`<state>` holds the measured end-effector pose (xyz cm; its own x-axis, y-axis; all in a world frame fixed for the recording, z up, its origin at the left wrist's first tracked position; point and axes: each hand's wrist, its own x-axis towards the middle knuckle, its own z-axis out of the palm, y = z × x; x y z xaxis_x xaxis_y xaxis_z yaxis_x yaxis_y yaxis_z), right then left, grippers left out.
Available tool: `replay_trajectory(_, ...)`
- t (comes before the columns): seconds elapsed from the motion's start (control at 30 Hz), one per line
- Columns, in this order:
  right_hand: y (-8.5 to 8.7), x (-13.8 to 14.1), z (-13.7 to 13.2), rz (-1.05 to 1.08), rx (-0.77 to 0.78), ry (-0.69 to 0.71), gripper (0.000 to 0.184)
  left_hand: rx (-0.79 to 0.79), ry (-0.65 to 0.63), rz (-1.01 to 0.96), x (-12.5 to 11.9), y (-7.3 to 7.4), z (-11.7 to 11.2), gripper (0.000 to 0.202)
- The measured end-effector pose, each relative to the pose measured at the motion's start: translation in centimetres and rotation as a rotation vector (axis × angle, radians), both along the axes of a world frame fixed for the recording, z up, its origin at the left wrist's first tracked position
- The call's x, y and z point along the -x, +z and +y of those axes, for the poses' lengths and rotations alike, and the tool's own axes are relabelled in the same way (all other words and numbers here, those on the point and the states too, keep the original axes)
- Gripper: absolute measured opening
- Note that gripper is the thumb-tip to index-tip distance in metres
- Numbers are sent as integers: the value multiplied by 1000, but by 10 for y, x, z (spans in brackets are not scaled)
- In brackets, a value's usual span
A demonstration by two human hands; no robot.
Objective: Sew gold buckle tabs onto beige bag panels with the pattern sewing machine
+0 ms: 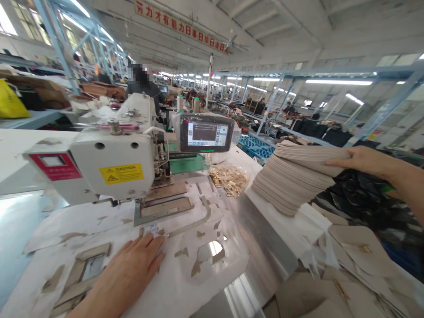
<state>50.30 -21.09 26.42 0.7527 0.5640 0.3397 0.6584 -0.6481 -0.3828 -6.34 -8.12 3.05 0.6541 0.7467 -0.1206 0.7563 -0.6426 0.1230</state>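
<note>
My left hand (132, 260) lies flat with fingers stretched out on a white template sheet (228, 269) in front of an industrial sewing machine (126, 150). Its fingertips are just below the machine's rectangular clamp frame (165, 210). On the right, my right hand (362, 159) grips the edge of the upper pieces in a tall stack of beige panels (285, 181). Those upper pieces are fanned a little apart from the rest. How many it holds I cannot tell.
Gold metal fittings (232, 179) lie heaped on plastic beside the machine. A control screen (205, 132) stands behind them. Loose beige panels with gold fittings (354, 249) pile up at the lower right. A blue crate (256, 145) is beyond the table, and people work farther back.
</note>
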Motion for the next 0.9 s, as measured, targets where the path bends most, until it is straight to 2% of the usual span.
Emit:
replay_trajectory(0.1, 11, -3, 6, -42, 83, 5, 54, 17, -14, -4, -2, 5, -1, 45)
replay_trajectory(0.17, 25, -2, 11, -120, -47, -55, 64, 37, -22, -29, -5, 8, -2, 45)
replay_trajectory(0.3, 57, 15, 28, -141, -418, -166, 78, 69, -35, -148, -10, 6, -7, 45)
replay_trajectory(0.4, 72, 39, 34, -157, -586, -99, 80, 112, -28, -321, -13, 2, -12, 45)
replay_trajectory(0.47, 70, 60, 31, -147, -656, 9, 76, 135, -29, -482, -17, 7, -15, 46)
replay_trajectory(0.53, 59, 86, 21, -78, -744, 162, 69, 138, -24, -660, -25, 20, -16, 58)
replay_trajectory(0.6, 38, 117, 9, 81, -834, 343, 60, 163, -12, -828, -39, 41, -13, 79)
replay_trajectory(0.63, 24, 135, 3, 189, -859, 415, 57, 195, -6, -912, -48, 53, -11, 91)
replay_trajectory(0.73, -24, 193, -10, 527, -857, 496, 56, 372, -24, -1221, -75, 82, -6, 117)
replay_trajectory(0.8, -57, 228, -12, 798, -708, 595, 50, 659, -56, -1338, -84, 92, -5, 110)
replay_trajectory(0.83, -73, 242, -10, 891, -685, 617, 49, 818, -48, -1351, -85, 93, -7, 102)
replay_trajectory(0.87, -89, 253, -7, 981, -669, 627, 50, 944, -17, -1346, -83, 92, -8, 92)
replay_trajectory(0.9, -103, 262, -2, 1062, -638, 628, 51, 1006, 35, -1341, -79, 89, -10, 83)
